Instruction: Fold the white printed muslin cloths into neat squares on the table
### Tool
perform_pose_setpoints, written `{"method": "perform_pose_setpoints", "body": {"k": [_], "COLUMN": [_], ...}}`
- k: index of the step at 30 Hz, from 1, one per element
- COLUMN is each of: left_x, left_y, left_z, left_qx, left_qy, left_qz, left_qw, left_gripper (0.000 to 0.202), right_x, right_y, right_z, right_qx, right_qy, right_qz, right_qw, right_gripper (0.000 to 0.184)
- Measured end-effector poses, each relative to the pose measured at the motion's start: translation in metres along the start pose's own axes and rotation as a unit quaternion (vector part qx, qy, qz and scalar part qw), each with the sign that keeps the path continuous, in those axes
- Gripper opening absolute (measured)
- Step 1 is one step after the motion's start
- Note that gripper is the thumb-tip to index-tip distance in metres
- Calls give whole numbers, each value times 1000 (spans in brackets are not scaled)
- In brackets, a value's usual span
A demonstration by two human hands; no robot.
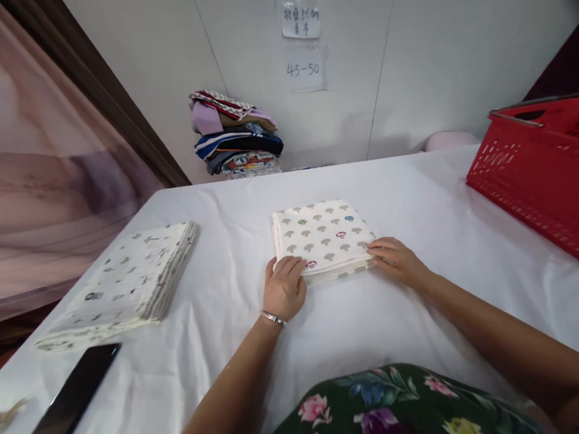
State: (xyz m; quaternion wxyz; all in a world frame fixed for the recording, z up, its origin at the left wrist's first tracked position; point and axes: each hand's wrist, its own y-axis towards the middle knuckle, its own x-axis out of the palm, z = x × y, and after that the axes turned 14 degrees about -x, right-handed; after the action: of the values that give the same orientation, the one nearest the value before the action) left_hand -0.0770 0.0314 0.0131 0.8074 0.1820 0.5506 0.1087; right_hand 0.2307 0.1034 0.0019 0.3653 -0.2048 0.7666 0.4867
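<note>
The left hand is resting curled fingers, not gripping, on the folded mushroom-print cloth lying just ahead on the counter. The right hand is touching its other near corner; whether it is pinching, I cannot tell. A red basket is standing well to that hand's right.

the folded cloth is cream, printed with small mushrooms in tan, green, blue and red. the stack of cloths at the left is white with sparse grey figures. the bench wears a plain white sheet. the basket is bright red with a grey handle. the phone is glossy black. the pile of fabrics mixes lilac, navy, red and orange.
</note>
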Motion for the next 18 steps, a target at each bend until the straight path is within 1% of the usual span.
{"method": "perform_pose_setpoints", "body": {"k": [4,8,13,16,18], "left_x": [0,5,9,8,7], "left_y": [8,13,13,14,15], "left_z": [10,9,6,6,6], "left_qx": [24,20,7,16,18], "left_qy": [14,15,5,17,31], "left_qz": [-14,-18,-18,-18,-13], "left_qw": [1000,1000,1000,1000,999], "left_gripper": [26,23,22,21,21], "right_x": [3,2,1,2,4], "right_y": [4,-4,-16,-17,-16], "right_z": [0,-1,2,4,4], "right_qx": [15,49,96,105,105], "right_qy": [-45,-56,-21,1,-7], "right_qz": [-3,4,28,37,39], "right_qw": [999,997,995,994,994], "right_gripper": [25,24,23,23,23]}}
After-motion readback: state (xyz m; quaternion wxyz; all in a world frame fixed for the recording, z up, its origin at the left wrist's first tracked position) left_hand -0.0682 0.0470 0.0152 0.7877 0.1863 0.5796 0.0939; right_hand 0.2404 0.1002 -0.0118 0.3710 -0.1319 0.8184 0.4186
